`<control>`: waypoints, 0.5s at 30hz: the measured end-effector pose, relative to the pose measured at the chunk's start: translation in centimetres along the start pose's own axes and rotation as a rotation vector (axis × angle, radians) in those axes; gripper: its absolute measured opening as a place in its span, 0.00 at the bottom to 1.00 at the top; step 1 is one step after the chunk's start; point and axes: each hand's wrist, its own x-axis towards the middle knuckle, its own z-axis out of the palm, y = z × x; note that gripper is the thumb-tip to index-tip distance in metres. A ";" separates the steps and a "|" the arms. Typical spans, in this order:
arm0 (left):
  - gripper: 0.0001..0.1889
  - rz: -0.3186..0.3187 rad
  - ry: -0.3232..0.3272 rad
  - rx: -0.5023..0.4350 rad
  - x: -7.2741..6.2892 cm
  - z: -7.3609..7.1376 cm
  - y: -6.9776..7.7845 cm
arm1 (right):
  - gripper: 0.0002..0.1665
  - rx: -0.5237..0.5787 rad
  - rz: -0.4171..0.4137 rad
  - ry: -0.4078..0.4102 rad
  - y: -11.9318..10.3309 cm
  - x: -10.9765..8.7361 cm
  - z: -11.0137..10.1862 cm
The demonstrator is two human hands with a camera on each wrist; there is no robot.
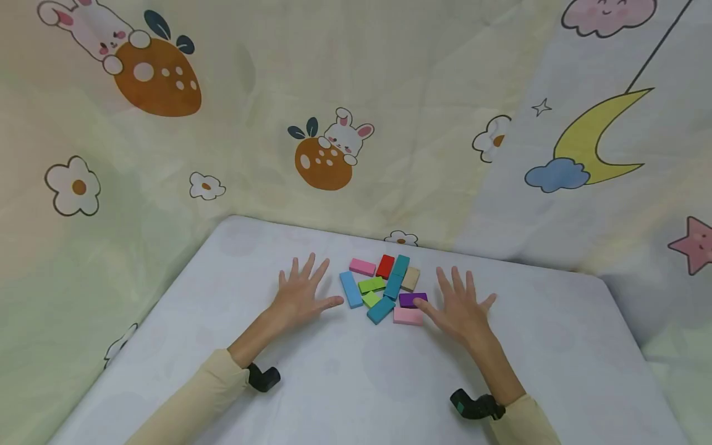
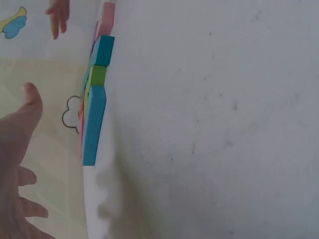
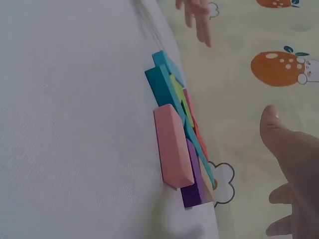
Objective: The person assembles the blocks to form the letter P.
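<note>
Nearest, two beige sleeves (image 1: 194, 395) are cut off by the lower edge of the head view, and a black wrist camera (image 1: 264, 378) is seen beside each forearm. Past them, the left hand (image 1: 300, 295) is held above the white counter (image 1: 345, 389), its fingers spread and nothing gripped. The right hand (image 1: 460, 309) is likewise held with fingers spread and nothing pinched. By its thumb tip, the purple block (image 1: 408, 301) is partly covered in the head view, but in the right wrist view the thumb is seen apart from the blocks. In both wrist views the near hand is cropped by the frame.

Between the hands, a loose cluster of blocks is laid flat: the lower pink block (image 1: 408, 316), three teal blocks (image 1: 381, 310), two lime-green blocks (image 1: 371, 285), the light-blue block (image 1: 351, 290), the tan block (image 1: 411, 279), the red block (image 1: 385, 266) and the upper pink block (image 1: 363, 267). From the wrists the pile is viewed almost edge-on, so its far members are largely hidden.

Behind the counter, a printed cloth (image 1: 411, 173) is hung; its pink cloud (image 1: 609, 15) and pink star (image 1: 695, 245) are cut by the frame.
</note>
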 end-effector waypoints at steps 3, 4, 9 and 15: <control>0.52 0.032 -0.008 -0.044 0.2 0.3 0.5 | 0.53 0.035 -0.041 0.018 -0.5 0.6 -0.2; 0.53 0.045 -0.014 -0.063 0.3 0.5 0.8 | 0.51 0.043 -0.054 0.027 -0.5 0.9 -0.3; 0.52 0.060 -0.029 -0.118 1.1 1.2 2.4 | 0.36 0.090 -0.096 0.059 -0.7 2.4 0.2; 0.44 0.074 -0.025 -0.106 1.9 1.6 2.7 | 0.21 0.176 -0.120 0.026 -1.0 4.5 1.2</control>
